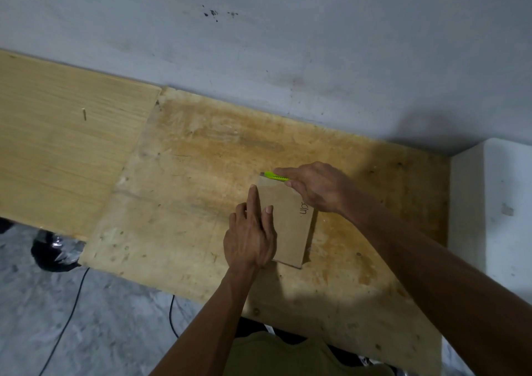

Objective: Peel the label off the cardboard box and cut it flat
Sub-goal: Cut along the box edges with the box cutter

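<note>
A small brown cardboard box (290, 226) lies flat on the worn plywood table (187, 202), with dark print near its right edge. My left hand (252, 234) presses down on the box's left side, fingers spread and the index finger stretched along the left edge. My right hand (315, 187) grips a bright yellow-green utility knife (275, 176), held along the box's far edge with its tip at the far left corner. No label is visible on the box's upper face.
A lighter wood panel (57, 139) covers the table's left part. A grey wall (259, 44) runs behind. A white block (495, 211) stands at the right. On the floor at left lie a black bag (53, 250) and cables (72, 312).
</note>
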`<state>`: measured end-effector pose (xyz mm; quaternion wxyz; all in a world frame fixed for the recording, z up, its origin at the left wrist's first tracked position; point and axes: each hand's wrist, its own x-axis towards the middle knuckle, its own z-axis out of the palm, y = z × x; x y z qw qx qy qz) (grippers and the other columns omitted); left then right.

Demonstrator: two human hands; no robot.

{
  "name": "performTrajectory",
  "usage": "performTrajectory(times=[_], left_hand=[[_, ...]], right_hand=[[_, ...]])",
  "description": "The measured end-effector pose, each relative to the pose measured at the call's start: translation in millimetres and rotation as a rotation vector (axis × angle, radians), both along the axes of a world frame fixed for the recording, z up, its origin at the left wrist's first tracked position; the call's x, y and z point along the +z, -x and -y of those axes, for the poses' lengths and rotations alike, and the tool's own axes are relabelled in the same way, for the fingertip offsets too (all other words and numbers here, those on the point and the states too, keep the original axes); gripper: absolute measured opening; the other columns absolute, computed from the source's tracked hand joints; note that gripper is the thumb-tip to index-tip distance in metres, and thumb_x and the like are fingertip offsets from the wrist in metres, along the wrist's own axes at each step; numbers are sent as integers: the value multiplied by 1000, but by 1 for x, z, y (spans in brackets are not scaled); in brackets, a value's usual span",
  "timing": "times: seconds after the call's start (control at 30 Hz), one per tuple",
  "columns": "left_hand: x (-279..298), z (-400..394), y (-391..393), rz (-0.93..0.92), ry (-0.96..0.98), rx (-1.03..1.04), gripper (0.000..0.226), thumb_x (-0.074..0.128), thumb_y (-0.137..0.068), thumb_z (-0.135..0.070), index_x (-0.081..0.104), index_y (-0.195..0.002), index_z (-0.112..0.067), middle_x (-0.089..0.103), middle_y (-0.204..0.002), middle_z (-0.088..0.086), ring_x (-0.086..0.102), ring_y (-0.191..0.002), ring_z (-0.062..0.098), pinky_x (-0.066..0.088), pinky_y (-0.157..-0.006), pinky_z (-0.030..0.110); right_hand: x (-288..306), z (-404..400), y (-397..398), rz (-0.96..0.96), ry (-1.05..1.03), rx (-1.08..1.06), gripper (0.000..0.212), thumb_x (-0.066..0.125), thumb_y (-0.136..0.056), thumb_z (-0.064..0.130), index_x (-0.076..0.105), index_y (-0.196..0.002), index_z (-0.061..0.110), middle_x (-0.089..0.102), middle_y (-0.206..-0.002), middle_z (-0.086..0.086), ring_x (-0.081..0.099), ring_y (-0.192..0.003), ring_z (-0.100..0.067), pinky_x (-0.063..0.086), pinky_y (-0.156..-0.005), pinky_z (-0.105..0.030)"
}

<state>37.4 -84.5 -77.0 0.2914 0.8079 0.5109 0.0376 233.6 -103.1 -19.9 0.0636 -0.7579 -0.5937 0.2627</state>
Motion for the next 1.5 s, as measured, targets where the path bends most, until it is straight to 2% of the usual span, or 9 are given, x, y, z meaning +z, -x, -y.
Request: performTrajectory(times=[0.3, 0.43, 0.53, 0.77, 0.97, 1.13, 1.23, 1.37, 1.5], left_hand=[[2, 1, -1, -4, -7, 6, 59, 19, -102, -59, 7, -155, -37, 51, -133, 5, 54, -112, 28, 54, -76, 49], [1, 0, 0, 8, 0, 6, 60, 19, -101, -59, 6, -155, -38, 51, -132, 5, 53, -111, 28, 55, -76, 50], [-1, 0, 1, 12, 5, 1, 59, 19, -102, -60, 4, -155, -38, 51, -130, 6, 54, -111, 28, 55, -76, 50], [-2, 0, 1, 9, 1, -3, 60, 17, -101, -61, 4, -155, -38, 51, -131, 7, 54, -111, 28, 54, -77, 50], [-3, -1, 1, 12, 2, -3, 60, 19, -102, -59, 4, -155, -37, 51, -132, 8, 53, -111, 28, 54, -78, 50], [-2, 0, 1, 14, -9, -6, 59, 19, -102, -59, 5, -155, -37, 51, -130, 8, 54, -110, 29, 54, -78, 50], [-2, 1, 1, 12, -9, -6, 60, 19, -102, -59, 5, -155, -36, 51, -131, 8, 54, -110, 29, 54, -79, 51], [-2, 1, 1, 7, -13, -6, 60, 19, -102, -59, 4, -156, -35, 50, -132, 9, 53, -110, 29, 54, -79, 50], [-3, 1, 1, 9, -18, -7, 60, 18, -102, -59, 3, -156, -35, 51, -132, 9, 54, -109, 29, 53, -79, 50]], right_hand=[[5, 3, -2, 63, -34, 70, 41, 40, -102, 34, 41, -143, 38, 69, -118, -8, 64, -93, -28, 51, -67, -36], [5, 8, -7, 35, -61, 113, 42, 42, -102, 35, 43, -143, 33, 71, -113, -4, 66, -88, -19, 31, -46, -19], [8, 10, -9, 56, -57, 130, 41, 42, -102, 36, 43, -143, 33, 72, -110, -2, 66, -87, -19, 31, -45, -19], [9, 25, -18, 104, -106, 173, 39, 45, -100, 34, 51, -139, 29, 74, -101, -2, 68, -82, -21, 45, -50, -28], [17, 40, -22, 115, -147, 157, 38, 47, -100, 28, 53, -137, 25, 74, -100, -6, 47, -70, -12, 26, -45, -19], [15, 48, -25, 151, -134, 136, 38, 47, -100, 30, 52, -138, 29, 73, -99, -7, 60, -72, -22, 27, -49, -22], [13, 50, -27, 178, -147, 130, 39, 48, -99, 31, 51, -138, 31, 73, -97, -4, 48, -64, -14, 22, -44, -18], [11, 55, -30, 180, -143, 125, 37, 51, -98, 30, 55, -135, 31, 74, -99, -5, 51, -64, -16, 28, -47, -21], [12, 63, -34, 173, -103, 94, 38, 53, -98, 25, 55, -135, 29, 73, -102, -11, 65, -74, -30, 45, -54, -30]])
